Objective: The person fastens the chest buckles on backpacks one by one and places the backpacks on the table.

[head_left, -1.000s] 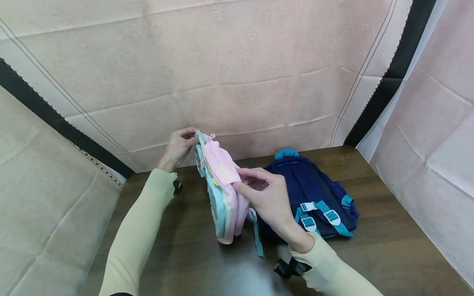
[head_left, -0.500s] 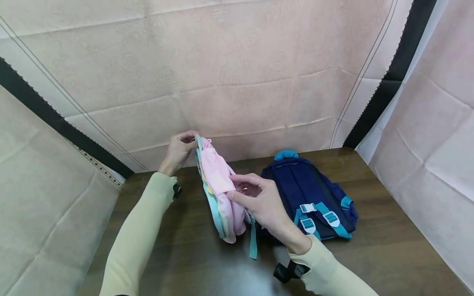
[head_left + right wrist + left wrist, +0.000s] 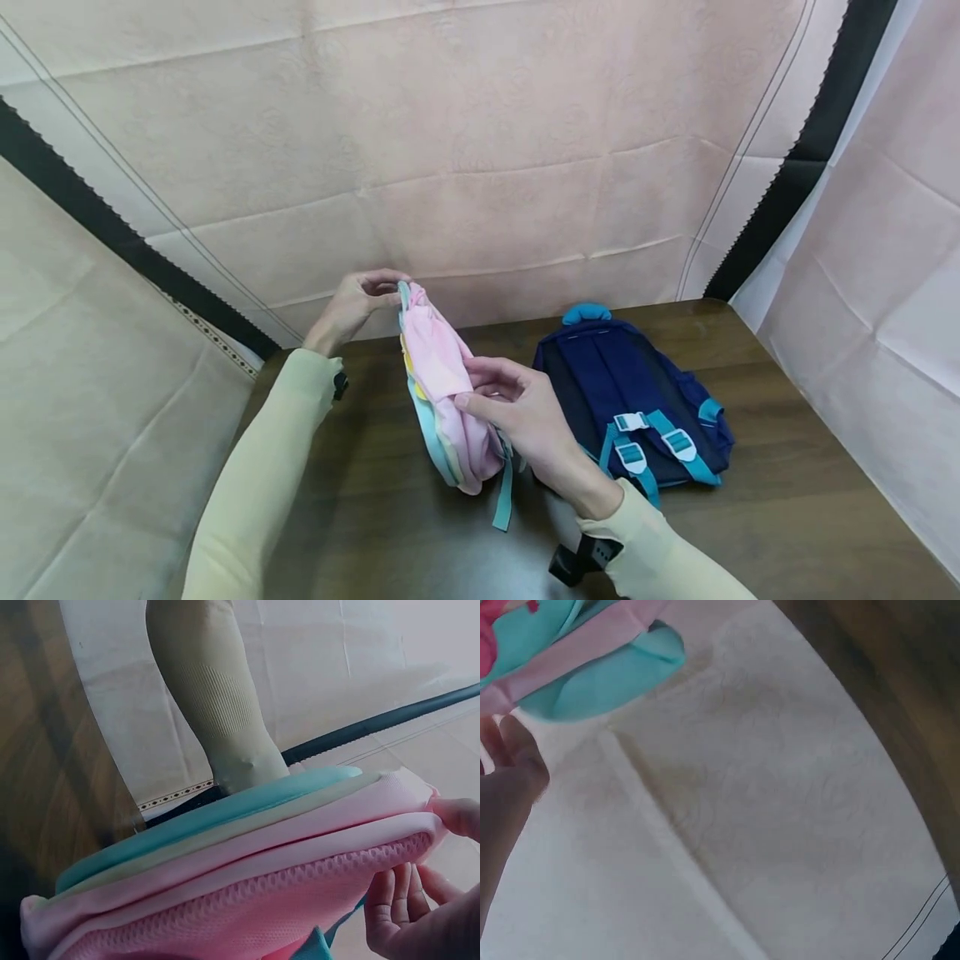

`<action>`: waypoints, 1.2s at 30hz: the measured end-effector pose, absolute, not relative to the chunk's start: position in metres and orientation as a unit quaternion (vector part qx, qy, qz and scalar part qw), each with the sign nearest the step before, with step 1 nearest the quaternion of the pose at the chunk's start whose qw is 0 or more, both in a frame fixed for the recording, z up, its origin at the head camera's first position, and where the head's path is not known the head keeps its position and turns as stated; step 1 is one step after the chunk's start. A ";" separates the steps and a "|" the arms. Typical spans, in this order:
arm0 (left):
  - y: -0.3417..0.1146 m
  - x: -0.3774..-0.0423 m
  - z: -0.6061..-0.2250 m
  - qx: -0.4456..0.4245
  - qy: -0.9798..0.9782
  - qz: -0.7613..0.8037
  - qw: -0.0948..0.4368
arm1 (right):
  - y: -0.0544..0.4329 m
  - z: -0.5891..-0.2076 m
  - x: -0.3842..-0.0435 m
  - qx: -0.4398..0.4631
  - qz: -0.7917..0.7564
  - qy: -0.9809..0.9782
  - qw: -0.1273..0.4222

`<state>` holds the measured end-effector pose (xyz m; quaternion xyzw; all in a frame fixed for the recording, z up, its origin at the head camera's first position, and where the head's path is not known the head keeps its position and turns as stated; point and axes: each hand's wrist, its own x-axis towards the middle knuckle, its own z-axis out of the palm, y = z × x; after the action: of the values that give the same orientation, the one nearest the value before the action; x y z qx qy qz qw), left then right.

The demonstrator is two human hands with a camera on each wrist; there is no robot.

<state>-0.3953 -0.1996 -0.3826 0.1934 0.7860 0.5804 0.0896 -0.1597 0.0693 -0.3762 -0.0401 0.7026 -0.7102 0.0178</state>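
Note:
A small pink and teal backpack is held tilted on edge over the middle of the table, its pink side towards the right. At its top end my left hand pinches the edge between thumb and fingers. My right hand grips the pink side with thumb and forefinger; in the right wrist view the pink mesh panel shows beside those fingers. A teal strap hangs from the lower right corner. The left wrist view catches only the bag's rounded teal part and a pink band.
Right of my right hand a navy backpack with bright blue straps and white buckles lies on the dark wooden table. Pale cloth walls surround the table at the back and both sides.
The pink and teal backpack has turned, showing more of its pink side and less teal. My right hand has shifted slightly left with it. Both hands keep their hold.

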 end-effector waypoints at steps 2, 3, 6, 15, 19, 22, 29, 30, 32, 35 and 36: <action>-0.199 -0.395 -0.378 0.201 0.793 0.565 0.105 | 0.070 -0.376 -0.161 -0.030 -0.711 0.702 0.026; -0.199 -0.395 -0.376 0.205 0.793 0.562 0.114 | 0.070 -0.376 -0.161 -0.027 -0.709 0.704 0.028; -0.195 -0.395 -0.369 0.218 0.783 0.566 0.139 | 0.070 -0.375 -0.162 -0.021 -0.705 0.708 0.032; -0.190 -0.399 -0.361 0.212 0.789 0.552 0.169 | 0.070 -0.371 -0.161 -0.013 -0.696 0.717 0.040; -0.192 -0.400 -0.362 0.206 0.786 0.556 0.175 | 0.072 -0.370 -0.158 -0.023 -0.688 0.725 0.034; -0.195 -0.400 -0.364 0.199 0.788 0.555 0.177 | 0.074 -0.370 -0.155 -0.031 -0.680 0.732 0.027; -0.197 -0.398 -0.364 0.189 0.816 0.521 0.167 | 0.079 -0.379 -0.145 -0.039 -0.592 0.801 -0.076; -0.197 -0.398 -0.364 0.188 0.821 0.514 0.164 | 0.079 -0.381 -0.144 -0.033 -0.576 0.812 -0.087; -0.197 -0.398 -0.364 0.187 0.829 0.503 0.159 | 0.082 -0.386 -0.144 -0.022 -0.562 0.822 -0.089; -0.198 -0.398 -0.365 0.186 0.828 0.506 0.156 | 0.088 -0.395 -0.146 -0.011 -0.572 0.818 -0.066; -0.198 -0.398 -0.366 0.186 0.827 0.508 0.156 | 0.090 -0.398 -0.146 -0.007 -0.579 0.813 -0.056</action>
<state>-0.3979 -0.1979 -0.3657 0.1860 0.8265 0.5077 0.1565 -0.1464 0.0899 -0.3979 -0.0067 0.8135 -0.5788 -0.0562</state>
